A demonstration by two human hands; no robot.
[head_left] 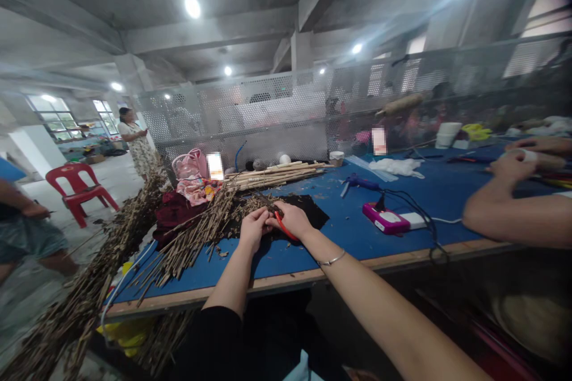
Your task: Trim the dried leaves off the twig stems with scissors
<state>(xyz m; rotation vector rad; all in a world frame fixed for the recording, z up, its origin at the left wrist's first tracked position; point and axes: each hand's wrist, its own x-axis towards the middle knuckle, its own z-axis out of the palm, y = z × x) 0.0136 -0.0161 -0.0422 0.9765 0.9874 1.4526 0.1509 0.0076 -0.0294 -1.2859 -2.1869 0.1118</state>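
Observation:
My right hand [292, 219] is wrapped around a pair of red-handled cutters [285, 227], whose dark jaws point up and to the left. Close beside it, my left hand [254, 227] is closed in a pinch, fingertips almost meeting the right hand; what it grips is too small to make out. Both hands are over a dark cloth [313, 212] strewn with dry plant bits [250, 207]. To their left lies a loose pile of cut dry stems [190, 244] on the blue table [330, 256].
A tall heap of dry branches [102, 268] leans at the table's left end. Behind are pale sticks [277, 175] and a pink bag [191, 166]. Rightward lie a blue glue gun [360, 182], a magenta power strip [386, 218] with cables, and another person's forearm [513, 214].

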